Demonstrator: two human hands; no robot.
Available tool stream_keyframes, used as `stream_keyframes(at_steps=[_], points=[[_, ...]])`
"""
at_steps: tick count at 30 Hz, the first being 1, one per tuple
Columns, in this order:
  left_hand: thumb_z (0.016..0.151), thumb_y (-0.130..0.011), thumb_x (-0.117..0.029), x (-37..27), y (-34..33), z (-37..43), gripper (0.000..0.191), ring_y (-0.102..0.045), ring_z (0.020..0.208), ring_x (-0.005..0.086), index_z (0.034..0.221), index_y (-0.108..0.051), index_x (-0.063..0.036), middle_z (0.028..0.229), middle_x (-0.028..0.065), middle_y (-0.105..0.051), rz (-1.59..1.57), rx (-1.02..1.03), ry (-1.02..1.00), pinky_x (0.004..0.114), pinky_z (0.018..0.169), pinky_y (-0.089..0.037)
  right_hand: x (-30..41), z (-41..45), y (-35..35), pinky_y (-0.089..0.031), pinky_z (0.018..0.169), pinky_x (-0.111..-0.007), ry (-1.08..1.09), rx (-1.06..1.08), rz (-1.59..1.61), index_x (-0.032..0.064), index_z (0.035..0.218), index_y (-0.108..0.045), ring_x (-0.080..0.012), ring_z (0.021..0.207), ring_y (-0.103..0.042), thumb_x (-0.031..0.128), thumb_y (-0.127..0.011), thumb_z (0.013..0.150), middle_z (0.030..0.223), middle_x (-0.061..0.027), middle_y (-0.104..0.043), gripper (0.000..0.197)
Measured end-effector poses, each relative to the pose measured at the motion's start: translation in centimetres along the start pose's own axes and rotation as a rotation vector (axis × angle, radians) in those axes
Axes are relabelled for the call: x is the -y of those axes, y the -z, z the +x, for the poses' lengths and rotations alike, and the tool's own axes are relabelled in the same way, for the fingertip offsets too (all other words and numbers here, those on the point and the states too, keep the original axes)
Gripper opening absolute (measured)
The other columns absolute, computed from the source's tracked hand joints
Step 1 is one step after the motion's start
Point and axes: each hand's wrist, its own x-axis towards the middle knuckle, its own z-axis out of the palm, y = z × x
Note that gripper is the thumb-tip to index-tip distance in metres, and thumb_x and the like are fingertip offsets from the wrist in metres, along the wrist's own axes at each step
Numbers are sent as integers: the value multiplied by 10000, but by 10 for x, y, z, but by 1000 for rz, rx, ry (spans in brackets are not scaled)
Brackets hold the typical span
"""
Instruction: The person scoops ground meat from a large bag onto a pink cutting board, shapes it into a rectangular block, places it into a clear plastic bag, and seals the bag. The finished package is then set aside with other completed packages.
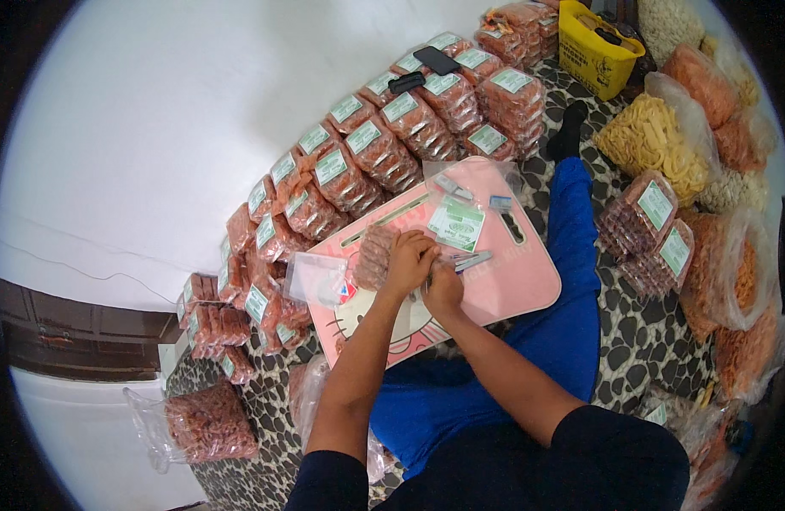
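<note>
On a pink, cat-decorated folding table lies a clear plastic packet of reddish-brown snack pieces. My left hand grips its right end. Close against it, my right hand has its fingers curled at the packet's plastic end; the fingertips are partly hidden. A stapler lies just beyond my right hand. Above it are a green-and-white printed label, a small blue-and-white box and a light-coloured small item. An empty clear bag rests at the table's left end.
Stacks of labelled snack packets line the white wall, with a black phone on top. To the right stand a yellow bag, a bag of pale yellow snacks and labelled packets. A filled bag sits lower left.
</note>
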Motion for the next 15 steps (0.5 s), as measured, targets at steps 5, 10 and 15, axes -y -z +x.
stream_keyframes(at_steps=[5, 10, 15], points=[[922, -719, -240, -1, -6, -4, 174, -628, 1166, 293, 929, -781, -77, 1038, 90, -747, 54, 12, -53, 585, 1185, -275, -6, -6, 3, -531, 820, -551, 117, 8, 54, -2, 1055, -688, -450, 1007, -658, 94, -715, 839, 1043, -229, -689, 237], [935, -701, -233, 1, -1, -4, 186, -630, 1164, 316, 939, -759, -56, 1050, 114, -727, 5, 55, -62, 580, 1215, -245, -10, -6, 5, -518, 866, -549, 175, 76, 79, -20, 1124, -657, -458, 1074, -630, 76, -695, 857, 1133, -257, -654, 286], [943, -694, -220, 1, -2, 0, 181, -638, 1144, 322, 928, -746, -47, 1035, 128, -721, 30, 47, -47, 594, 1195, -281, -18, -20, 18, -501, 923, -550, 123, 239, 90, -25, 1144, -656, -458, 1119, -607, 59, -653, 886, 1161, -268, -644, 271]])
